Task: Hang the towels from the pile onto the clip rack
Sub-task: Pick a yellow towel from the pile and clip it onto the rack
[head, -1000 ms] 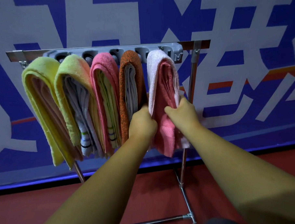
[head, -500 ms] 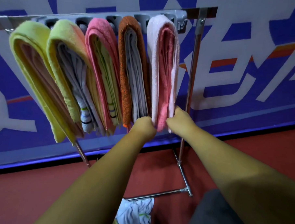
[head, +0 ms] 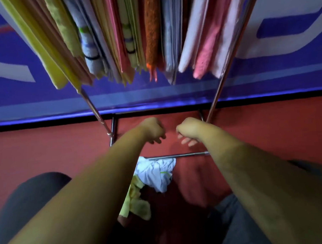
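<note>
Two pile items, a crumpled white cotton towel [head: 157, 175] and a yellow terry towel [head: 136, 202], lie nearest on the red floor [head: 46, 145], not yet hung. Above them the left hand [head: 153, 130] and right hand [head: 189, 132] hover loosely curled and empty, likely poised to pick up. Farthest, folded coloured towels [head: 151, 30] hang on the chrome clip rack [head: 216, 95].

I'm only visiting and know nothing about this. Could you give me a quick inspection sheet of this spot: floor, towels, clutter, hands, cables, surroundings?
Surface: red floor, with the rack's feet and a pile on it.
Job's things: towels hang side by side on the rack, yellow, pink, orange and pale pink; the pile, one white and one yellow towel, lies crumpled by the rack's foot bar.
Clutter: nothing seen.
Hands: left hand and right hand are below the towels, apart from them, fingers loosely curled, holding nothing.
Cables: nothing seen.
Surroundings: blue and white wall behind the rack; the person's dark-clothed knees at the bottom.
</note>
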The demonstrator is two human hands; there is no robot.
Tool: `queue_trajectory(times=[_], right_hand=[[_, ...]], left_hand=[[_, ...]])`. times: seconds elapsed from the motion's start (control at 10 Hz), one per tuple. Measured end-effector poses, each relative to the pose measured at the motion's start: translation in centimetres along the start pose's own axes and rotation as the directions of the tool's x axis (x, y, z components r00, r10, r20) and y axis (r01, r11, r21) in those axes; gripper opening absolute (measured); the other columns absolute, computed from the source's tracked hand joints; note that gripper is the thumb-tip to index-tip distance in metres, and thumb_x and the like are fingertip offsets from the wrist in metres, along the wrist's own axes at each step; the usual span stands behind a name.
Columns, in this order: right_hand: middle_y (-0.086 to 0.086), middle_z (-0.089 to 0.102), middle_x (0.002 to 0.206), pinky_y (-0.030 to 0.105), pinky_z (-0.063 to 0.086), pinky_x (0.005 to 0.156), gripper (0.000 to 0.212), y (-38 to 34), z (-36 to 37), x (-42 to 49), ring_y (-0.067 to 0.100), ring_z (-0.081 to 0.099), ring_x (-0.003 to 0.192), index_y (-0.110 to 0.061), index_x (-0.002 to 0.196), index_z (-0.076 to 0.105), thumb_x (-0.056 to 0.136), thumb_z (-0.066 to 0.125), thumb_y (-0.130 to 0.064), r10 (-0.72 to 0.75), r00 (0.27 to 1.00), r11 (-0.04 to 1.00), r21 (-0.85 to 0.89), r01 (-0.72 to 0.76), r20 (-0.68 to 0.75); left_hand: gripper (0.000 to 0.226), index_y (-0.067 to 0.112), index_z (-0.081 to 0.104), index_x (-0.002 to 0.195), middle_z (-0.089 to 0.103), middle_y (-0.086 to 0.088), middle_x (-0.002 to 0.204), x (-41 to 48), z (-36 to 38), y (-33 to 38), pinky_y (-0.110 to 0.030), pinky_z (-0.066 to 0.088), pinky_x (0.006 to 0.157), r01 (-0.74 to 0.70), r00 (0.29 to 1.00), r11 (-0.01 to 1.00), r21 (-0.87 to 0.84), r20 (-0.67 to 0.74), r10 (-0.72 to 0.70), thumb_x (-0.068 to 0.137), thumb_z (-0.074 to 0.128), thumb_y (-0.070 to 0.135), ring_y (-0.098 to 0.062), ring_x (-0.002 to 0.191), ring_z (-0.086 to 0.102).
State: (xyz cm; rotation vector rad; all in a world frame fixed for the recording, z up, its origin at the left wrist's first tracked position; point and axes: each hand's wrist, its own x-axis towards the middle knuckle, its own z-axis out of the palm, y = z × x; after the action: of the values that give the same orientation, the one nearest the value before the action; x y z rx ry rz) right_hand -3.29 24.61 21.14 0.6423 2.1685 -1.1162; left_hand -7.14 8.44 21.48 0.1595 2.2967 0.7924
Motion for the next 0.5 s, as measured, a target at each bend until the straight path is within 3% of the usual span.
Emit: queue_trajectory(times=[0.1,0.2,0.3,0.4,0.5], right_hand=[[0.008,0.075,0.119,0.044,0.058,0.094,0.029,1.8,4.2,2.3,0.028,0.076,0.097,-0.006,0.121,0.063,0.106,0.044,-0.022,0.042,0.996,0.999,0.009,-0.043,0.073],[0.012,0.074,0.112,0.043,0.062,0.086,0.02,4.3,7.8,4.5,0.027,0.074,0.085,-0.007,0.114,0.063,0.105,0.048,-0.017,0.066,0.988,0.998,-0.027,-0.063,0.136],[0.015,0.077,0.114,0.051,0.062,0.094,0.022,6.9,10.7,6.9,0.033,0.078,0.099,-0.006,0.109,0.066,0.103,0.047,-0.015,0.125,0.974,0.991,-0.077,-0.112,0.187],[0.016,0.079,0.108,0.054,0.063,0.092,0.027,8.7,12.3,8.7,0.034,0.079,0.096,-0.006,0.106,0.071,0.101,0.047,-0.017,0.136,0.98,0.987,-0.105,-0.121,0.148],[0.018,0.079,0.105,0.053,0.064,0.088,0.031,10.2,13.5,10.7,0.034,0.079,0.092,-0.004,0.113,0.073,0.101,0.048,-0.018,0.112,0.984,0.981,-0.175,-0.086,0.142]], left_hand=[[0.027,-0.003,0.071,0.115,0.079,-0.013,0.106,1.6,2.3,-4.3,-0.033,0.055,0.062,0.072,0.995,0.997,-0.016,0.073,-0.071,0.105,0.049,0.008,-0.035,0.088,0.077],[0.023,-0.001,0.072,0.115,0.079,-0.014,0.111,3.2,4.3,-8.0,-0.041,0.061,0.074,0.141,0.975,0.989,0.048,0.166,-0.147,0.104,0.055,0.009,-0.031,0.098,0.079],[0.023,-0.002,0.073,0.116,0.079,-0.012,0.111,5.2,6.9,-11.7,-0.04,0.06,0.081,0.209,0.949,0.976,0.063,0.227,-0.218,0.104,0.056,0.009,-0.028,0.099,0.079],[0.026,0.005,0.073,0.121,0.076,-0.011,0.119,6.7,9.0,-14.0,-0.042,0.06,0.097,0.276,0.943,0.95,0.148,0.149,-0.297,0.103,0.055,0.012,-0.029,0.111,0.074],[0.038,0.009,0.064,0.141,0.063,-0.013,0.142,7.5,13.0,-17.5,-0.042,0.05,0.111,0.245,0.934,0.92,0.305,0.18,-0.308,0.105,0.051,0.011,-0.032,0.13,0.061]])
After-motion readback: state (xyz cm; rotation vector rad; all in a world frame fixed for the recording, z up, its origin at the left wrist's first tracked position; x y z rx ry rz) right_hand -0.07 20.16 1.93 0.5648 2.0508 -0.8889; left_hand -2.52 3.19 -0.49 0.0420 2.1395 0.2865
